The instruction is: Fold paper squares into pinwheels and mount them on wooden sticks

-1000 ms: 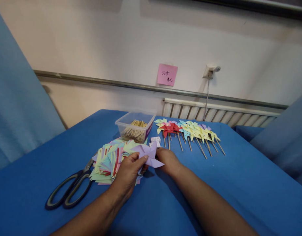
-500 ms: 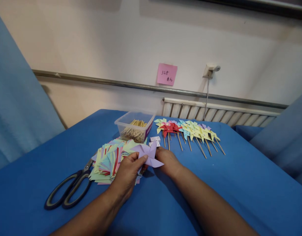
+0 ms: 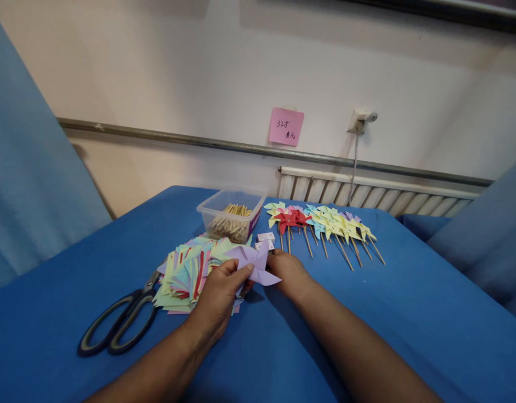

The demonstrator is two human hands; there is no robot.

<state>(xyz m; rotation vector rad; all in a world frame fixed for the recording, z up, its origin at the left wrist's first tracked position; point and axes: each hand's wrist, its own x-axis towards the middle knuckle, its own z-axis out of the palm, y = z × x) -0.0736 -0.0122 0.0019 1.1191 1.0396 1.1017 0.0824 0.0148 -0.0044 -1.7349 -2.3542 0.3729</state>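
A purple paper pinwheel (image 3: 256,266) with folded blades is pinched at its middle between the thumb and fingers of my left hand (image 3: 224,285). Just to its right, my right hand (image 3: 288,273) is low over the table, close to two small white boxes (image 3: 265,239); its fingertips are hidden, so what they touch does not show. Behind my left hand spreads a pile of coloured paper squares (image 3: 191,271), pale green, yellow, blue, pink and red. Scissors (image 3: 119,322) with dark handles lie left of the pile, their blades partly under the paper.
A clear plastic tub (image 3: 210,215) of short wooden sticks (image 3: 233,221) stands behind the paper pile. Several finished pinwheels on sticks (image 3: 325,224) lie at the back right. The blue tablecloth (image 3: 409,313) reaches the wall, where a radiator (image 3: 375,196) and a pipe run.
Almost nothing differs. My right hand has shifted very slightly beside the boxes, and the pinwheel stays in my left hand.
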